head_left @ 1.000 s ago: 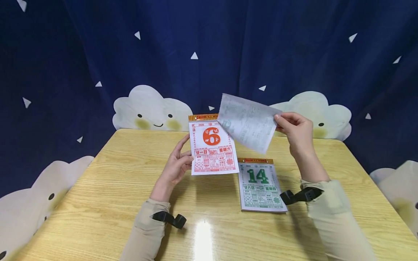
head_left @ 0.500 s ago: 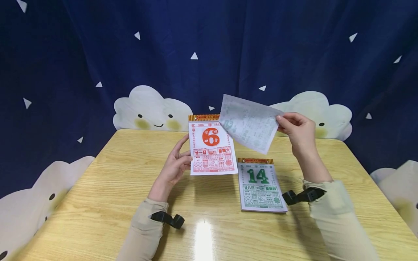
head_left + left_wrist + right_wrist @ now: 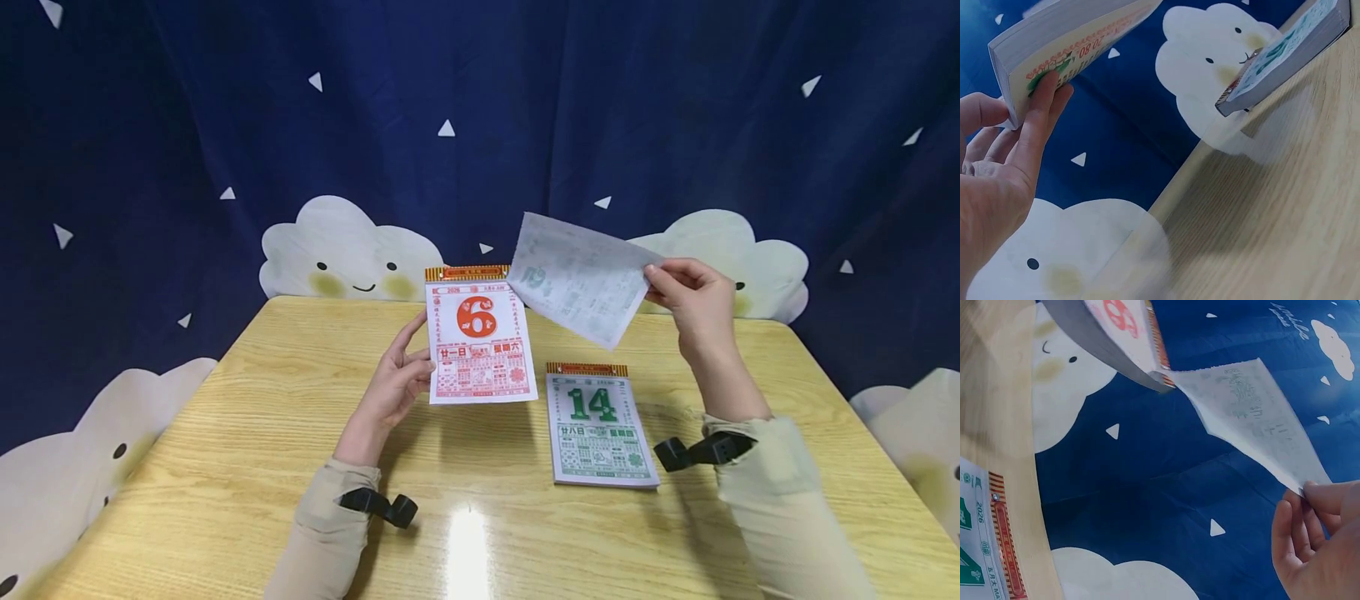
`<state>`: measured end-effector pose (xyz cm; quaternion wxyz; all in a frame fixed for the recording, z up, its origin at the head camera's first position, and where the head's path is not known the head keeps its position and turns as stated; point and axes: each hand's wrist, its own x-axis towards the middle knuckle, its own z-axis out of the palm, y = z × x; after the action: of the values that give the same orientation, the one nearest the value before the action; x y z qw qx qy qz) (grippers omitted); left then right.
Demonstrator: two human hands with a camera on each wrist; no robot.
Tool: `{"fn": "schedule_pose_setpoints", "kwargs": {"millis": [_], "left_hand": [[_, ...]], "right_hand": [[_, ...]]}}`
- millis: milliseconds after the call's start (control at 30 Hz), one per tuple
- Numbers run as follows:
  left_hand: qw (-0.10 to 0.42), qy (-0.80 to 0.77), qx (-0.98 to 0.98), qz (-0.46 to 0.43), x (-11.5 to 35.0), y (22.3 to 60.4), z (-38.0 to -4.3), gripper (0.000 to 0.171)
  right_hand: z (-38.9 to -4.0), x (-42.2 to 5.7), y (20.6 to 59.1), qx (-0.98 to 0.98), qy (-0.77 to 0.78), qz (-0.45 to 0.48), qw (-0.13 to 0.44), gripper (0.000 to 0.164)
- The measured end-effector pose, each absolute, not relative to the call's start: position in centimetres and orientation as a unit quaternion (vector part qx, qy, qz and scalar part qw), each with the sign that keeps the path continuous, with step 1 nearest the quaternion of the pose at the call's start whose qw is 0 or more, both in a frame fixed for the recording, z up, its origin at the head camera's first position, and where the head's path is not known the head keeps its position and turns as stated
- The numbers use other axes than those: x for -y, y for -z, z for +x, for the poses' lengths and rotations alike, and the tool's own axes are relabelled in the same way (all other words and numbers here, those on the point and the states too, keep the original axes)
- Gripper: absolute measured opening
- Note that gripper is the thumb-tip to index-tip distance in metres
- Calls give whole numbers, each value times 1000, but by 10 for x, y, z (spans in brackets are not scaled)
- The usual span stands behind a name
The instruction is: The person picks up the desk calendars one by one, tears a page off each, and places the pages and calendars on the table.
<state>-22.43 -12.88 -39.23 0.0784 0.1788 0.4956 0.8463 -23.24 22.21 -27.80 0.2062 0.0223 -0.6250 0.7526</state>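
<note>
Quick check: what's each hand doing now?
Left hand: closed, holding the red 6 calendar.
Right hand: closed, pinching a thin paper sheet.

Two calendars (image 3: pixel 482 371) (image 3: pixel 602 432) and one thin sheet (image 3: pixel 579 282) mid-frame, two hands (image 3: pixel 390 385) (image 3: pixel 699 310), two sleeves (image 3: pixel 324 533) (image 3: pixel 783 504), two black wrist cameras (image 3: pixel 401 511) (image 3: pixel 708 450), one tabletop (image 3: pixel 225 433).

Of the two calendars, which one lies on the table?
The green 14 calendar; the red 6 calendar is held up off the table by the left hand.

I face a dark blue curtain (image 3: pixel 495 92) with small white triangles (image 3: pixel 446 129). Yellow-cheeked white clouds (image 3: pixel 348 237) show above the far edge of my wooden table (image 3: pixel 225 467), and a bright glare (image 3: pixel 467 554) marks its surface.
</note>
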Motion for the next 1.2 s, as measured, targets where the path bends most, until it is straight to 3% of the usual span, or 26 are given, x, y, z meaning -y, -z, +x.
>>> {"fn": "schedule_pose_setpoints", "kwargs": {"millis": [567, 767, 967, 1200], "left_hand": [[66, -837, -528, 127, 149, 397, -222, 75], [69, -828, -543, 122, 157, 402, -220, 74], [76, -819, -559, 103, 167, 406, -218, 73], [85, -810, -574, 86, 179, 407, -218, 72]], "right_hand": [[-229, -230, 283, 623, -740, -14, 253, 3], [-230, -221, 291, 640, -725, -24, 254, 14], [-231, -210, 301, 705, -663, -42, 248, 10], [-233, -200, 310, 780, -566, -31, 263, 23]]}}
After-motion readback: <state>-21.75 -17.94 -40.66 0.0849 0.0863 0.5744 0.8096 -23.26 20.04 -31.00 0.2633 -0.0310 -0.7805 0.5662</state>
